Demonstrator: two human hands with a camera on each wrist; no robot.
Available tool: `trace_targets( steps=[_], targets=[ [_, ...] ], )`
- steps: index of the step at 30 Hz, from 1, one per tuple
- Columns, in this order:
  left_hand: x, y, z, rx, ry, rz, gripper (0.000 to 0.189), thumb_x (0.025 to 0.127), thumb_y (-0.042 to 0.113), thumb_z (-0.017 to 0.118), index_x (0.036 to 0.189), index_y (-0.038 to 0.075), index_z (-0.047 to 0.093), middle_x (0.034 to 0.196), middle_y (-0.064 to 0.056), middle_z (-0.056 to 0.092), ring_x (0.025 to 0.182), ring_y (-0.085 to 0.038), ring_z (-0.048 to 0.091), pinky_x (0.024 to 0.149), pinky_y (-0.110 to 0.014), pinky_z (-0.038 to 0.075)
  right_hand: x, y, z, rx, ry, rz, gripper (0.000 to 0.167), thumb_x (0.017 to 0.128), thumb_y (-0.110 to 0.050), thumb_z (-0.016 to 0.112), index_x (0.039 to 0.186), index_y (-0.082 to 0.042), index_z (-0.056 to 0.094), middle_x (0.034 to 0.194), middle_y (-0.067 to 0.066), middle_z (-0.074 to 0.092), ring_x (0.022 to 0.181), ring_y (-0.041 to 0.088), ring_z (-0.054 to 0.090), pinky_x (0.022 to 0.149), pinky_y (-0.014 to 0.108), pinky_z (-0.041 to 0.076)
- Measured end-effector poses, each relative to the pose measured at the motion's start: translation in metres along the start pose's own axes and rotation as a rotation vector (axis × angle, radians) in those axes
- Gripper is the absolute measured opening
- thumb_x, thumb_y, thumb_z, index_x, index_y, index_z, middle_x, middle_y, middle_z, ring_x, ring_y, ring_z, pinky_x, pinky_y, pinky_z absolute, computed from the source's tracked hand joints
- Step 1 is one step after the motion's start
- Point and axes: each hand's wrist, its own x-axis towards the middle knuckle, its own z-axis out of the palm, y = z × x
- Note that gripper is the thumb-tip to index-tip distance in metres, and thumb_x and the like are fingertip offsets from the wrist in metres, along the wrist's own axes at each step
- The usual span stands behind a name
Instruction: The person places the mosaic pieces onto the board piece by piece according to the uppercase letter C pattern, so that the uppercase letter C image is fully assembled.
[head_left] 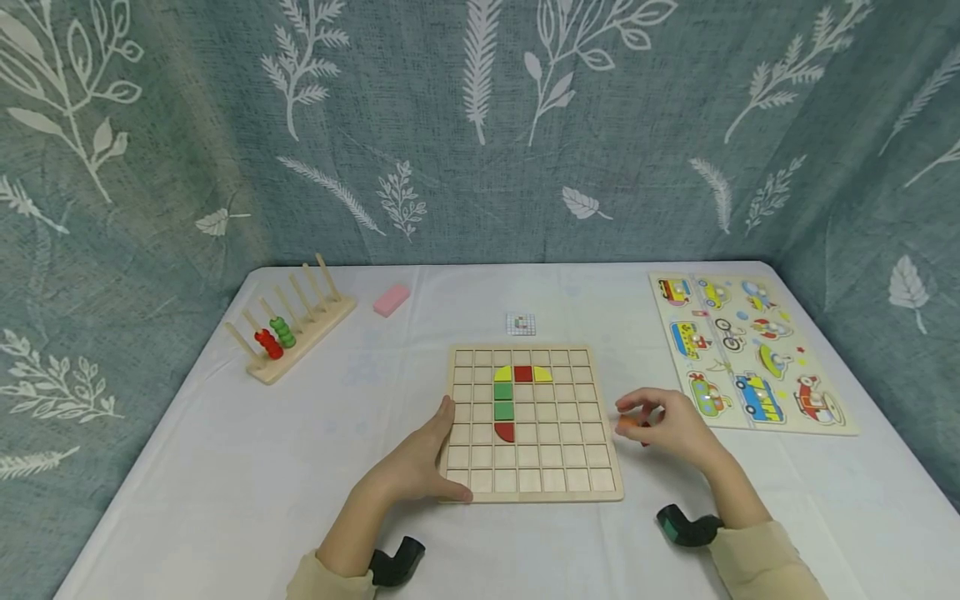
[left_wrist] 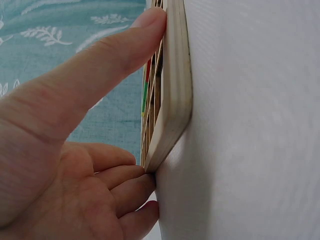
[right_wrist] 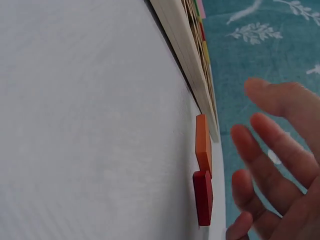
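A wooden grid board [head_left: 555, 481] lies on the table. On it, a red square [head_left: 522, 374] stands between two yellow rounded pieces [head_left: 542, 375], with green squares [head_left: 503, 412] and a red rounded piece [head_left: 505, 432] below the left one. My left hand [head_left: 412, 462] spans the board's near left corner, thumb on the front rim and fingers along the left side. Right of the board, my right hand [head_left: 671, 427] hovers with bent, spread fingers over an orange block [right_wrist: 202, 142] and a red block [right_wrist: 203, 198]. In the right wrist view a gap separates fingers from blocks.
A small card with a coloured grid pattern [head_left: 521, 323] lies behind the board. At the back left are a peg rack [head_left: 311, 333] with red and green beads and a pink block [head_left: 392, 300]. A vehicle picture puzzle [head_left: 738, 354] lies at the right.
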Motion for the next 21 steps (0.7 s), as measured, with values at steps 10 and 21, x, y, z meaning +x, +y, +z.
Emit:
trace_targets(
  steps=[10,21],
  targets=[
    [-0.0002,0.0007,0.0000,-0.003,-0.003,0.002,0.122,0.053,0.023,0.089,0.142,-0.008,0.011,0.149,-0.021,0.009,0.137,-0.031,0.013,0.109,-0.044,0.019,0.0011,0.0088,-0.0026,-0.115,0.003,0.030,0.032,0.067,-0.010,0.079,0.096,-0.005,0.068,0.092,0.005,0.067,0.069,0.017,0.050,0.056,0.025,0.043],
    [0.0007,-0.0004,0.0001,-0.002,-0.004,0.003,0.123,0.053,0.024,0.089,0.142,-0.009,0.011,0.149,-0.021,0.009,0.137,-0.031,0.013,0.109,-0.044,0.019,0.0010,0.0072,-0.0047,-0.175,-0.018,0.064,0.030,0.066,-0.008,0.079,0.093,-0.004,0.068,0.082,0.001,0.063,0.072,0.017,0.046,0.061,0.027,0.038]
  ],
)
